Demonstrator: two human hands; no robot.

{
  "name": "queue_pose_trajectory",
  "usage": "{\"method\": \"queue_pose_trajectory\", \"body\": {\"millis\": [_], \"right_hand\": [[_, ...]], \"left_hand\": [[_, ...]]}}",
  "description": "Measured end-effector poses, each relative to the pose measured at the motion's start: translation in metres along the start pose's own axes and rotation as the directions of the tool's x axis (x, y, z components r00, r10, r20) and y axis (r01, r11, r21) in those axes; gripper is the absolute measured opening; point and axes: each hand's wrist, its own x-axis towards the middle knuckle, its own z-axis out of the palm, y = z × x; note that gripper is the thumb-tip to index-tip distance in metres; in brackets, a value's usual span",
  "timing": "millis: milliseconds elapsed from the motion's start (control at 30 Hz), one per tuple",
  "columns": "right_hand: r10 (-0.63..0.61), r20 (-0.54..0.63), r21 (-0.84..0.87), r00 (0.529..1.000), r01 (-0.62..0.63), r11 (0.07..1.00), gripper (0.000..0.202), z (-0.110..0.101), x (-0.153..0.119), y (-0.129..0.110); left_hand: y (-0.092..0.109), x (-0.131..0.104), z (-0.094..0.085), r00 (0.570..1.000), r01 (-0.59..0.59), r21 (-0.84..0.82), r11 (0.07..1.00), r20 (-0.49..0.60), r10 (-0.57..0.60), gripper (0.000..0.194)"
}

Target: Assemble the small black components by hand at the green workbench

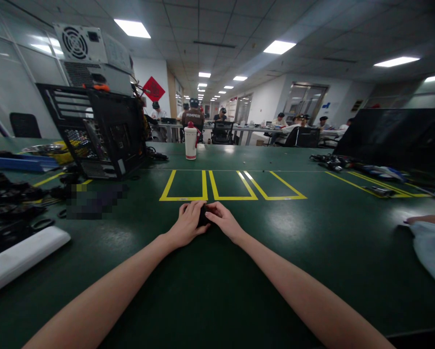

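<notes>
Both my hands meet around a small black object on the green table, just in front of the yellow tape outlines. My left hand curls over its left side with the fingers closed on it. From the right, my right hand grips it between thumb and fingers. Most of the object is covered by my fingers, so its kind cannot be made out. Beyond my hands lie three yellow tape frames on the green table.
A black computer case with power supply units on top stands at the left. Past the tape is a white bottle. A white power strip lies at left; another person's sleeve reaches in at right. Cables lie further back.
</notes>
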Motion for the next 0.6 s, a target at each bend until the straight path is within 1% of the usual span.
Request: {"method": "queue_pose_trajectory", "body": {"millis": [100, 233, 367, 467, 600], "right_hand": [[-0.029, 0.009, 0.004, 1.0, 0.029, 1.0, 0.02, 0.0004, -0.0013, -0.0019], [-0.038, -0.008, -0.016, 0.999, 0.038, 0.999, 0.014, 0.0009, -0.0012, -0.0029], [-0.021, -0.027, -0.045, 0.999, 0.019, 0.999, 0.015, 0.0008, 0.0002, -0.0021], [0.005, -0.051, -0.05, 0.999, -0.008, 0.999, 0.02, 0.0004, 0.0009, -0.0006], [0.026, -0.031, -0.045, 0.999, -0.027, 0.999, 0.019, -0.0004, 0.0009, 0.0008]], "left_hand": [[-0.0007, 0.0, 0.0005, 1.0, 0.005, -0.009, 1.0, -0.004, -0.005, 0.054], [0.0012, 0.0001, -0.0022, 1.0, 0.003, -0.016, 1.0, 0.009, -0.003, 0.054], [0.0049, 0.0001, -0.0073, 0.999, 0.007, -0.015, 1.0, 0.035, -0.006, 0.052], [0.0063, -0.0001, -0.0091, 0.999, 0.009, -0.015, 1.0, 0.033, -0.008, 0.052], [0.0058, -0.0002, -0.0076, 0.999, -0.002, -0.02, 1.0, 0.032, 0.003, 0.052]]}}
